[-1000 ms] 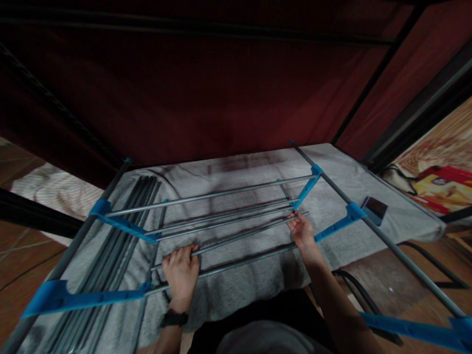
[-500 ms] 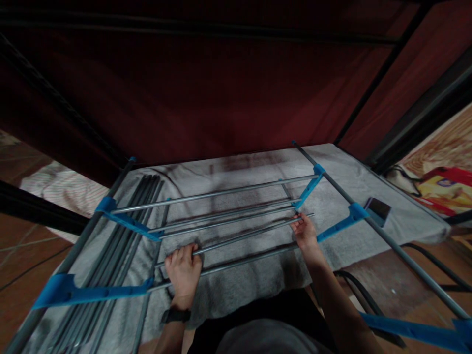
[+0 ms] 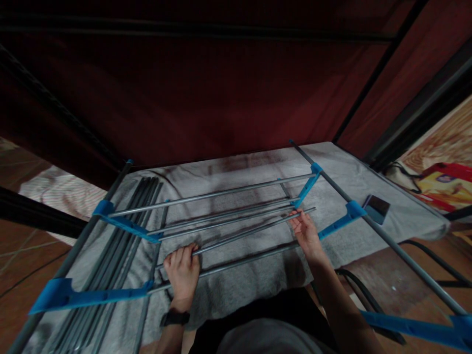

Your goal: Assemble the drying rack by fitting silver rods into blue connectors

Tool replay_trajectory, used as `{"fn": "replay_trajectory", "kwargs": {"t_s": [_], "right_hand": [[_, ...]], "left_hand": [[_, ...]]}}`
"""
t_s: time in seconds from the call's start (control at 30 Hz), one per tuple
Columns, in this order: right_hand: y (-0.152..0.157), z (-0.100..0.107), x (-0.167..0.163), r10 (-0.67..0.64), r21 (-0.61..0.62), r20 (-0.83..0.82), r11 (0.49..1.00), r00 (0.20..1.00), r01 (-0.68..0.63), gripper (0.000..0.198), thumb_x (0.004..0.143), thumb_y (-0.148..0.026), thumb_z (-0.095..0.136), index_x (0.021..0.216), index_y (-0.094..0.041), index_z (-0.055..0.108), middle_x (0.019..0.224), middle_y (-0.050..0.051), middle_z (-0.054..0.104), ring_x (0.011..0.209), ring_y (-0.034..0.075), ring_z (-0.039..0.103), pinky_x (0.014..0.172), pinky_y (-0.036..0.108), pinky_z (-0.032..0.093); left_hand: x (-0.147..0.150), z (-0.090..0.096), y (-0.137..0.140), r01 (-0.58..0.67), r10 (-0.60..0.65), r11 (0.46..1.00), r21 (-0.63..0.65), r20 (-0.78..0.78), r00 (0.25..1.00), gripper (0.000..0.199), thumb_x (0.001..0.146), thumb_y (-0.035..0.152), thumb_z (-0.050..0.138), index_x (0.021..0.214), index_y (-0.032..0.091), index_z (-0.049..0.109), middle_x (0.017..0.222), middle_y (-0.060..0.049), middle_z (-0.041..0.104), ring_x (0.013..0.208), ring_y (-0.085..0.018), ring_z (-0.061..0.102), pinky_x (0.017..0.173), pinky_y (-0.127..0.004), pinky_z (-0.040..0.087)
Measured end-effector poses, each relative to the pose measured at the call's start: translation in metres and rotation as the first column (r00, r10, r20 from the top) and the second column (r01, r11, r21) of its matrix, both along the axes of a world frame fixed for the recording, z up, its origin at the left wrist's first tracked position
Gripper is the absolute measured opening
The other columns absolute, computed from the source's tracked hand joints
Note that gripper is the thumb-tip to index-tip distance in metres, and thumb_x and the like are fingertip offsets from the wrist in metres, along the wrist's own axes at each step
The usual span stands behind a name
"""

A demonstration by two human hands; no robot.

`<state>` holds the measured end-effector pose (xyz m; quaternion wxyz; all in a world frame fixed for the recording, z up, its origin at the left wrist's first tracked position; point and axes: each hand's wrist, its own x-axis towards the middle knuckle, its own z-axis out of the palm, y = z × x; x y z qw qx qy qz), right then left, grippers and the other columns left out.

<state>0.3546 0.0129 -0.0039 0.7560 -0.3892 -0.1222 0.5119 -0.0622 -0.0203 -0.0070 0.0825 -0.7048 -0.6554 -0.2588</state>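
A thin grey metal rod (image 3: 243, 234) runs slantwise between my two hands. My left hand (image 3: 182, 270) is wrapped over its left part, close to a blue plastic bracket (image 3: 106, 294). With fingers and thumb, my right hand (image 3: 304, 230) pinches the rod near its right end, which sticks out past the fingers. That end lies beside another blue bracket (image 3: 308, 189) and looks unattached. More rods (image 3: 221, 191) span the rack frame, joining the blue brackets on the left and right side tubes (image 3: 398, 258). A front rod (image 3: 250, 257) passes below my hands.
A bundle of loose grey tubes (image 3: 114, 250) lies at left on the pale cloth (image 3: 258, 162). A dark phone-like object (image 3: 376, 208) rests at right. Beyond the cloth stands a dark red panel (image 3: 221, 98). A red and yellow package (image 3: 448, 184) is at far right.
My right hand has lifted slightly, and the rod's right end has tilted up a little with it. My left hand keeps its hold. The view has shifted slightly.
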Motion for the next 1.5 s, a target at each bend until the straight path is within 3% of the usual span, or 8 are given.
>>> {"fn": "replay_trajectory", "kwargs": {"t_s": [0.17,0.47,0.83,0.97,1.2,1.33,1.5], "right_hand": [[0.000,0.003,0.003,-0.046,-0.014,-0.003,0.999,0.999,0.046,0.024,0.077,-0.036,0.089,0.078,-0.027,0.067,0.086,-0.004,0.076,0.084,0.015,0.073,0.083,0.029,0.062],[0.000,0.011,-0.006,0.017,-0.001,0.019,1.000,1.000,-0.017,0.025,0.073,-0.031,0.092,0.080,-0.027,0.068,0.090,-0.002,0.077,0.089,0.016,0.074,0.087,0.031,0.063],[0.003,-0.003,-0.014,0.026,-0.027,-0.038,0.999,0.999,-0.027,0.027,0.074,-0.035,0.092,0.079,-0.025,0.068,0.085,-0.003,0.076,0.082,0.014,0.072,0.080,0.027,0.062],[0.000,-0.007,-0.013,0.049,-0.034,-0.071,0.998,0.996,-0.051,0.023,0.076,-0.033,0.090,0.083,-0.026,0.070,0.087,-0.003,0.076,0.085,0.014,0.073,0.084,0.029,0.063],[-0.007,-0.006,-0.005,0.119,-0.002,-0.156,0.993,0.981,-0.121,0.021,0.077,-0.023,0.088,0.093,-0.027,0.074,0.097,-0.002,0.079,0.100,0.014,0.075,0.098,0.030,0.062],[-0.009,-0.008,-0.004,0.109,-0.032,-0.149,0.993,0.983,-0.115,0.022,0.079,-0.023,0.087,0.096,-0.027,0.074,0.101,-0.002,0.080,0.102,0.014,0.075,0.098,0.031,0.063],[-0.009,-0.008,-0.008,0.105,0.002,-0.181,0.994,0.978,-0.107,0.020,0.080,-0.023,0.087,0.094,-0.026,0.073,0.096,-0.004,0.078,0.096,0.012,0.076,0.094,0.029,0.064]], "left_hand": [[-0.003,-0.003,-0.002,0.092,-0.095,0.994,0.054,0.063,0.993,0.022,0.101,0.035,0.048,0.101,0.023,0.067,0.091,-0.007,0.074,0.092,-0.027,0.063,0.090,-0.040,0.039],[-0.010,0.003,-0.003,0.054,-0.065,0.984,0.167,0.057,0.996,0.021,0.102,0.032,0.047,0.095,0.024,0.065,0.095,-0.007,0.075,0.094,-0.026,0.066,0.096,-0.044,0.037],[-0.011,0.000,-0.003,0.031,-0.045,0.990,0.140,0.098,0.994,0.021,0.101,0.033,0.046,0.097,0.024,0.065,0.094,-0.006,0.074,0.095,-0.025,0.065,0.098,-0.043,0.036],[-0.011,0.001,-0.004,0.007,-0.030,0.984,0.178,0.126,0.992,0.022,0.100,0.035,0.047,0.097,0.024,0.065,0.098,-0.008,0.073,0.095,-0.026,0.063,0.100,-0.045,0.035],[-0.011,0.004,-0.009,-0.037,0.009,0.990,0.139,0.198,0.980,0.024,0.100,0.038,0.047,0.100,0.023,0.066,0.108,-0.011,0.070,0.104,-0.028,0.061,0.102,-0.046,0.037],[-0.016,0.012,-0.008,-0.027,-0.018,0.975,0.219,0.197,0.980,0.017,0.099,0.032,0.052,0.101,0.023,0.066,0.107,-0.010,0.070,0.108,-0.027,0.062,0.102,-0.045,0.040],[-0.027,0.028,0.002,0.084,-0.143,0.914,0.396,0.121,0.982,0.010,0.094,0.022,0.062,0.102,0.024,0.067,0.107,-0.007,0.070,0.106,-0.023,0.064,0.099,-0.042,0.042]]}}
